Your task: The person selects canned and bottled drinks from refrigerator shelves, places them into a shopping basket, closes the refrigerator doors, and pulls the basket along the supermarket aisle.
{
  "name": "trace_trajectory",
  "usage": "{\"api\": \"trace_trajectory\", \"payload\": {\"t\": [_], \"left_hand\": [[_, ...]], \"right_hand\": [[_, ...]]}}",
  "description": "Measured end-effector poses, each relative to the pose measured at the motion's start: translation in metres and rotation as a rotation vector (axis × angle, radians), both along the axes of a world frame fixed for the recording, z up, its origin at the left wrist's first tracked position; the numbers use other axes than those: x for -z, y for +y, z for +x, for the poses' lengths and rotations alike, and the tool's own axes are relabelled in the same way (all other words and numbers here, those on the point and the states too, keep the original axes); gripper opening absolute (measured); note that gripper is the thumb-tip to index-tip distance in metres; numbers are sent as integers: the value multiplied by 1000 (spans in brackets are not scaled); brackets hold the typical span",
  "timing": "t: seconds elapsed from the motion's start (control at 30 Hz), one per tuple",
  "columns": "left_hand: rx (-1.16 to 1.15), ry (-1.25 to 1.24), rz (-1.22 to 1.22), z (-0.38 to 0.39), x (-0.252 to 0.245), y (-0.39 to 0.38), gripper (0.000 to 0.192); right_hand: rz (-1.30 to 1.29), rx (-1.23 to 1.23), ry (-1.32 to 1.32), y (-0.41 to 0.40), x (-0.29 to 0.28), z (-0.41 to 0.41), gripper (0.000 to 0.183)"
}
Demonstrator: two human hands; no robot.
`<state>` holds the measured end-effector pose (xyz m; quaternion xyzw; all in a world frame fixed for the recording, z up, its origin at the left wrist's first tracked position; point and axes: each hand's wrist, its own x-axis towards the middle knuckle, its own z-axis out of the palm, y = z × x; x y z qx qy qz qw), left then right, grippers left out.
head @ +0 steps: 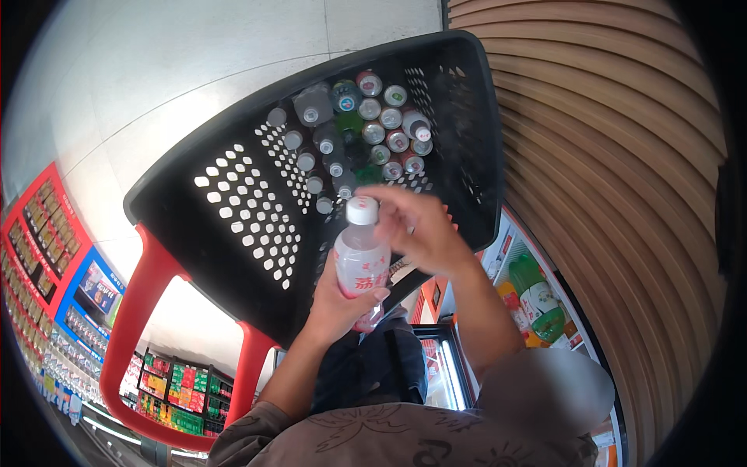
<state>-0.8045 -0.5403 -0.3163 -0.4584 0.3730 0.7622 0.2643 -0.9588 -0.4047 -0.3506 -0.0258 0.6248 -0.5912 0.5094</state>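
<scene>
My left hand [350,303] grips a plastic drink bottle [363,257] with a white cap and pink writing, held upright in front of my body. Close by the cap is my right hand [415,227], slightly blurred, its fingers curled and apart; whether they touch the bottle is unclear. Beyond both hands stands a black plastic shopping basket [192,175] with perforated walls and a red handle [122,333]. Inside are several drink cans [391,118], upright bottles with pale caps [325,146], and a bottle with a blue-and-white cap [346,100].
Wooden slatted panelling [595,146] runs along the right. At lower right, shelving holds a large green bottle [534,300]. Shelves of packaged drinks [181,391] stand at lower left, with a red-framed display [46,227] farther left. Pale floor tiles [204,52] lie beyond the basket.
</scene>
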Motion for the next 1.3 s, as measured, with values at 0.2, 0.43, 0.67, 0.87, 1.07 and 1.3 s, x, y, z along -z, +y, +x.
{"api": "trace_trajectory", "payload": {"t": [0.2,0.43,0.67,0.87,1.07,1.3], "left_hand": [[384,340,-396,-36,4,4,85],[446,376,-518,-15,7,3,71],[507,316,-523,24,2,-7,52],[569,258,-588,44,1,-13,42],[532,210,-585,43,-1,-15,38],[530,210,-594,52,-1,-17,33]], "right_hand": [[65,91,576,-8,-35,-13,27],[245,170,976,3,0,-28,22],[496,170,1154,-5,108,-82,16],[739,-37,1059,-22,181,-99,25],[993,-309,901,-29,246,-121,28],[1080,-417,739,-48,246,-135,26]]}}
